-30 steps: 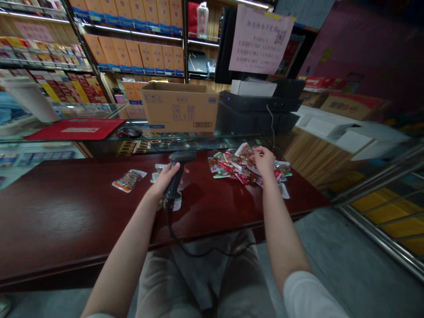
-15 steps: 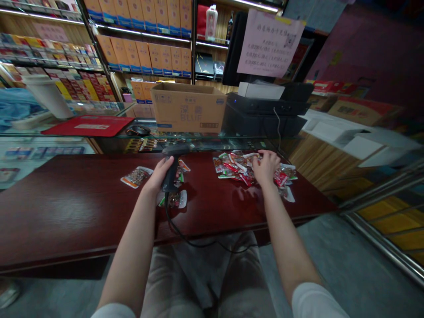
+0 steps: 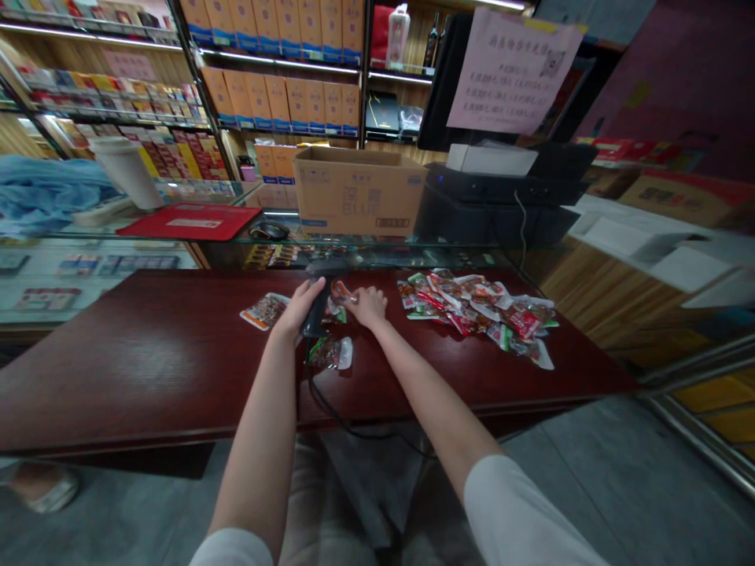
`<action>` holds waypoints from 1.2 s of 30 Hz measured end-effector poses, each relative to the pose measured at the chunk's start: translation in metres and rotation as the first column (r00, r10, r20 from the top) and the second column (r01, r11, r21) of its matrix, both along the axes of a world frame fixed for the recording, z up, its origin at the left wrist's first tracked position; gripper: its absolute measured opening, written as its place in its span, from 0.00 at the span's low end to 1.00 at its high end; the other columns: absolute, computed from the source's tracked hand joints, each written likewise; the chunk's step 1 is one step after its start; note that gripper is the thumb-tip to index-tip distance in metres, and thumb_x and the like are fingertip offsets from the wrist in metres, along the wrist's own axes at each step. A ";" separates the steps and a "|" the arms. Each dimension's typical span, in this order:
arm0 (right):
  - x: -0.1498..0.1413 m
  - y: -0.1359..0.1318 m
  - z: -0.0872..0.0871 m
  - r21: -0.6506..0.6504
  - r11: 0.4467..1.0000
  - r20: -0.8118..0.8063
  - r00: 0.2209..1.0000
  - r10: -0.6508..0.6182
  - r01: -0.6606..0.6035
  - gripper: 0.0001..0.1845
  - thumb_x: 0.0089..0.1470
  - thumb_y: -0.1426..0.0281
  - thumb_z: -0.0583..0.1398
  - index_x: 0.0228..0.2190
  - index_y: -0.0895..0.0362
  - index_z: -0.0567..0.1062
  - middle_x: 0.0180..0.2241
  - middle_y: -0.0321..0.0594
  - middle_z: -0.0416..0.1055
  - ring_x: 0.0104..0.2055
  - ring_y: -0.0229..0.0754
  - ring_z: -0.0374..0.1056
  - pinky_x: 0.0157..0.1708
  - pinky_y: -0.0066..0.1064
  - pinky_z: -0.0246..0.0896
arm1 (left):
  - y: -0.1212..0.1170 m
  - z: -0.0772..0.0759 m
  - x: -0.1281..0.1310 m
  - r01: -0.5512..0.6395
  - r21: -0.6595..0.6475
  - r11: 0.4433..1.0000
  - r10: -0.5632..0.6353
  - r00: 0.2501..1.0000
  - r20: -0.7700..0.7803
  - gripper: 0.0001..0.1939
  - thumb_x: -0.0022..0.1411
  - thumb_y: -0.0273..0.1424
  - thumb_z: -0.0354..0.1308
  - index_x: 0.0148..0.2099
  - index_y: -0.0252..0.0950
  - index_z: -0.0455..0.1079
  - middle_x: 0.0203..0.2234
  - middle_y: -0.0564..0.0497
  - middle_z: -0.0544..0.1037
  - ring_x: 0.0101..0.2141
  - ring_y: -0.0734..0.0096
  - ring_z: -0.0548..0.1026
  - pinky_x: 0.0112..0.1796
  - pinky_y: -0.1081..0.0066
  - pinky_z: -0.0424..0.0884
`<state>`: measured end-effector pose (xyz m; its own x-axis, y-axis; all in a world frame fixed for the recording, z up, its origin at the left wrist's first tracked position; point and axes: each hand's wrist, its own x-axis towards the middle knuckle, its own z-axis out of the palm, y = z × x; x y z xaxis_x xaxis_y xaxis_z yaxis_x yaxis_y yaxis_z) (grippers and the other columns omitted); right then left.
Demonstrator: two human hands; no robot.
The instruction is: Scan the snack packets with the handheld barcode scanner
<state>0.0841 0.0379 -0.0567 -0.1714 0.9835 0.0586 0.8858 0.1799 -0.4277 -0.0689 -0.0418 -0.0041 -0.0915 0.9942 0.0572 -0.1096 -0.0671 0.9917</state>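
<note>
My left hand (image 3: pixel 300 309) is wrapped round the handle of a black barcode scanner (image 3: pixel 318 305), held above the dark red table. Just right of the scanner, my right hand (image 3: pixel 370 306) has its thumb and fingers on the edge of a small snack packet (image 3: pixel 342 293) with an orange border. Part of a green-edged packet shows below that one. Closer to me lies another snack packet (image 3: pixel 330 354), and left of my left hand is an orange-edged packet (image 3: pixel 265 311). A heap of red, green and white snack packets (image 3: pixel 472 306) spreads over the table's right side.
An open cardboard box (image 3: pixel 359 192) stands on the glass counter behind the table, beside a mouse (image 3: pixel 268 230) and a red mat (image 3: pixel 194 222). Right of it are black machines (image 3: pixel 495 208). The scanner's cable (image 3: pixel 354 432) hangs over the table's front edge.
My right hand has moved left from the heap to the packet beside the scanner. My left hand still holds the scanner. The whole view has shifted slightly.
</note>
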 end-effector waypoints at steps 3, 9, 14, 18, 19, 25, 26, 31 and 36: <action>0.004 0.002 -0.001 -0.033 0.999 -0.037 0.999 -0.010 0.009 0.15 0.60 0.61 0.62 0.46 0.52 0.78 0.56 0.49 0.68 0.60 0.55 0.61 0.57 0.46 0.55 | 0.001 0.000 0.001 -0.003 0.010 1.000 0.003 1.000 0.003 0.27 0.52 0.55 0.65 0.37 0.34 0.73 0.19 0.52 0.73 0.19 0.74 0.68 0.19 0.74 0.60; 0.039 0.004 -0.001 -0.055 0.998 -0.065 0.997 0.036 -0.040 0.33 0.57 0.71 0.62 0.62 0.54 0.62 0.59 0.49 0.69 0.61 0.57 0.62 0.57 0.49 0.56 | 0.000 0.002 0.005 0.018 0.017 1.000 -0.018 1.000 -0.014 0.27 0.52 0.54 0.66 0.38 0.34 0.71 0.29 0.48 0.79 0.20 0.76 0.70 0.20 0.74 0.64; 0.073 0.000 -0.008 0.039 0.999 -0.073 0.997 0.010 -0.008 0.34 0.58 0.66 0.62 0.63 0.63 0.62 0.55 0.56 0.72 0.59 0.56 0.66 0.59 0.46 0.55 | -0.001 0.006 0.011 0.056 -0.005 0.998 -0.056 0.997 -0.059 0.30 0.50 0.56 0.66 0.40 0.33 0.71 0.24 0.51 0.76 0.19 0.74 0.69 0.18 0.74 0.64; 0.077 -0.008 -0.008 0.002 0.998 -0.055 0.996 0.065 -0.065 0.28 0.54 0.56 0.66 0.51 0.60 0.74 0.47 0.52 0.76 0.53 0.56 0.70 0.54 0.43 0.58 | -0.002 0.004 0.016 0.121 -0.005 0.993 -0.121 0.990 -0.078 0.31 0.50 0.56 0.66 0.40 0.33 0.72 0.24 0.50 0.77 0.19 0.75 0.69 0.18 0.75 0.64; 0.077 -0.009 -0.007 -0.013 0.997 -0.064 0.995 0.073 -0.074 0.23 0.54 0.57 0.66 0.46 0.59 0.76 0.44 0.50 0.76 0.51 0.55 0.71 0.53 0.42 0.60 | -0.001 0.003 0.017 0.133 -0.005 0.991 -0.133 0.988 -0.081 0.31 0.50 0.56 0.67 0.40 0.33 0.72 0.26 0.50 0.78 0.19 0.75 0.70 0.19 0.75 0.65; 0.075 -0.008 -0.010 0.028 0.995 -0.252 0.963 0.099 -0.095 0.16 0.48 0.65 0.69 0.33 0.54 0.68 0.36 0.40 0.72 0.44 0.49 0.71 0.47 0.40 0.63 | 0.001 0.000 0.022 0.177 -0.008 0.984 -0.177 0.977 -0.123 0.28 0.52 0.54 0.66 0.38 0.34 0.71 0.26 0.50 0.77 0.19 0.75 0.70 0.18 0.75 0.66; 0.076 -0.006 -0.012 0.025 0.995 -0.335 0.937 0.099 -0.096 0.17 0.47 0.67 0.68 0.34 0.53 0.66 0.34 0.38 0.70 0.42 0.48 0.71 0.45 0.40 0.64 | 0.001 0.000 0.022 0.179 -0.011 0.984 -0.179 0.976 -0.124 0.28 0.52 0.55 0.66 0.38 0.34 0.71 0.25 0.51 0.77 0.19 0.75 0.70 0.19 0.75 0.66; 0.077 0.002 -0.016 -0.086 0.996 -0.847 0.528 -0.066 -0.014 0.22 0.48 0.66 0.65 0.39 0.50 0.58 0.36 0.34 0.67 0.30 0.40 0.70 0.29 0.37 0.71 | -0.001 -0.001 0.024 0.171 -0.024 0.985 -0.173 0.978 -0.113 0.29 0.51 0.56 0.66 0.40 0.34 0.70 0.28 0.50 0.78 0.20 0.76 0.70 0.19 0.75 0.66; 0.082 0.008 -0.013 -0.097 0.992 -0.973 0.219 -0.077 -0.085 0.21 0.49 0.65 0.65 0.40 0.48 0.60 0.37 0.30 0.70 0.27 0.33 0.69 0.24 0.27 0.71 | -0.001 -0.004 0.025 0.185 -0.029 0.982 -0.187 0.977 -0.097 0.28 0.54 0.55 0.64 0.40 0.34 0.73 0.24 0.51 0.76 0.20 0.74 0.70 0.19 0.74 0.65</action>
